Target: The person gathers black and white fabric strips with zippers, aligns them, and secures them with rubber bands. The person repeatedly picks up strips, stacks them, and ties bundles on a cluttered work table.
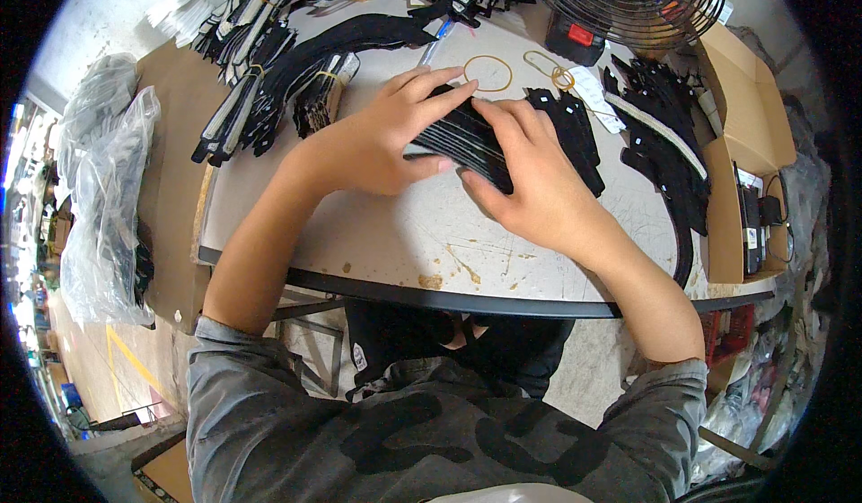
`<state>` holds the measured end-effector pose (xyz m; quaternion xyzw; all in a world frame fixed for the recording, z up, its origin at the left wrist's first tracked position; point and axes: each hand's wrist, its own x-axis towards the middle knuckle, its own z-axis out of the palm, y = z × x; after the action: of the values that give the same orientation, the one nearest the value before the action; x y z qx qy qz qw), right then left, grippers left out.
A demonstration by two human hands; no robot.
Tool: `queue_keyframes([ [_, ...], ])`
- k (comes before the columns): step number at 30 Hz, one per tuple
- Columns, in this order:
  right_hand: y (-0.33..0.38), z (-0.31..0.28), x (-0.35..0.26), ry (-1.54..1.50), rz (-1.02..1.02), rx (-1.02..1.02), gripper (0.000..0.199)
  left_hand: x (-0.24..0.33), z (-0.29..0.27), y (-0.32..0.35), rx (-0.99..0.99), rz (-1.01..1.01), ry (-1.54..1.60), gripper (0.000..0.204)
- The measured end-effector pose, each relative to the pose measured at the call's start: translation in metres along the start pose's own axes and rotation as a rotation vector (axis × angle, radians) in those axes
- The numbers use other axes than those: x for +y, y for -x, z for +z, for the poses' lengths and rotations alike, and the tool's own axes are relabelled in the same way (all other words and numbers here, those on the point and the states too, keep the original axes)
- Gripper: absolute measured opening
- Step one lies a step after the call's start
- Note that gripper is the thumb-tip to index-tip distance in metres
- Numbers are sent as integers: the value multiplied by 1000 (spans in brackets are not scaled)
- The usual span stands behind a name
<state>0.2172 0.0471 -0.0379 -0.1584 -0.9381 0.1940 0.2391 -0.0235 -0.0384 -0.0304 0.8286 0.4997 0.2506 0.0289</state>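
A stack of black fabric pieces with pale edges point(465, 141) stands slightly fanned above the white tabletop point(377, 242). Its left end is gripped by my left hand point(382, 135), the thumb along the near side and the fingers over the far side. My right hand point(539, 166) closes round the other end, thumb at the near edge. Just beyond the stack lies a loose yellow rubber band point(489, 88), with more rubber bands point(561, 77) farther right. Beside my right hand rest loose black fabric pieces point(575, 135), some with small white marks.
Banded bundles of black and white strips point(260, 72) pile up at the far left. A wire-caged fan point(628, 4) stands at the back right. An open cardboard box point(750, 126) borders the table's right, near black strips point(664, 135). Clear plastic bags point(108, 207) hang at left.
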Motion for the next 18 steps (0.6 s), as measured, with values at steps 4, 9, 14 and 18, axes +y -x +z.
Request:
queue_keyframes([
  [4,1,3,-3,22,0,58,74,9,1,-3,-16,-90,-1,73],
  [9,-1,3,4,-51,-2,112,72,13,-6,-8,-91,-177,63,65],
  [14,-1,4,3,-15,12,73,68,6,12,-5,88,-54,-19,62],
  [18,-3,6,3,-88,16,133,67,5,11,-10,62,-51,126,63],
])
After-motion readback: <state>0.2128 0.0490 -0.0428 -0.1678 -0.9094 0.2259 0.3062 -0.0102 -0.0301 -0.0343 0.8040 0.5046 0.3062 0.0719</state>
